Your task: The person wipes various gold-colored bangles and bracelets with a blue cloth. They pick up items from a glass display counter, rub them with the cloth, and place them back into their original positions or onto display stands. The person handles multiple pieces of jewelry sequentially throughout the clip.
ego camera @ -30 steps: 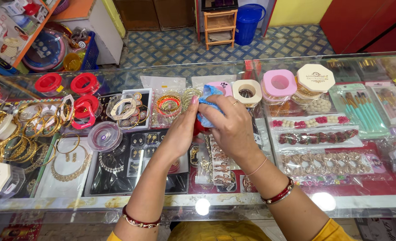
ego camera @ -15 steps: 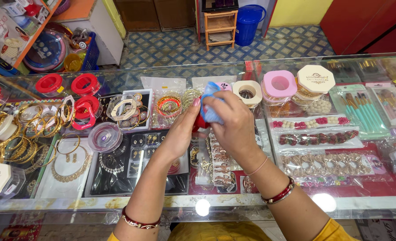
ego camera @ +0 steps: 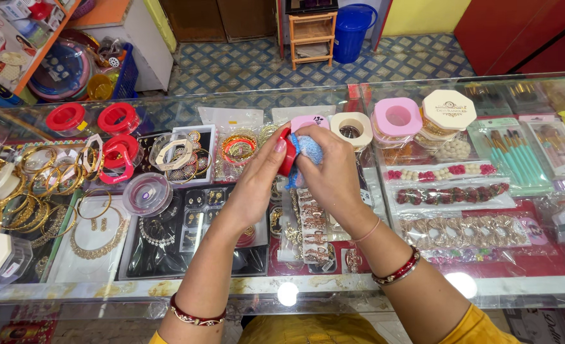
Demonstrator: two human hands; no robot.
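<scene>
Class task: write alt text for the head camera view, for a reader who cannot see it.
Over a glass jewellery counter, a person's left hand holds a small red container while the right hand presses a blue cloth against it. Bangles, necklaces and round boxes lie around.

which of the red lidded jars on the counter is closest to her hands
The one in the left hand itself: a small red-lidded jar held between both hands. The other red lids sit far left.

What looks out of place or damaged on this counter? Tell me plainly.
Nothing stands out as damaged or spilled. The left hand and right hand hold a red container and a blue cloth over the glass counter, crowded with jewellery.
</scene>
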